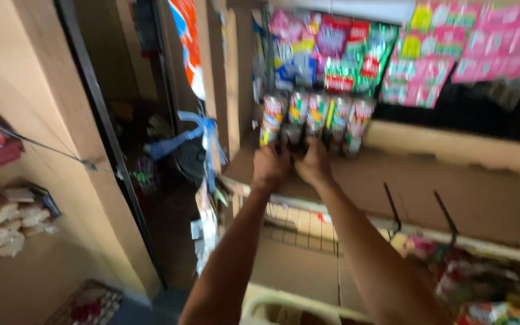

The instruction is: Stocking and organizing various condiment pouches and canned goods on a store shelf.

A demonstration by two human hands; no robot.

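Both my arms reach forward and up to a strip of hanging snack packets [315,117] with colourful wrappers. My left hand [270,165] and my right hand [312,164] are side by side, fingers closed on the lower ends of the packets, around a dark part at the bottom of the strip. The picture is blurred, so the exact grip is hard to see.
More sachet strips, green and red [350,60] and pink [464,51], hang above. A wire rack [299,225] and metal hooks [392,204] sit below my hands. Bread loaves [4,219] lie on a shelf at the left. A blue ribbon [191,135] hangs by a dark doorway.
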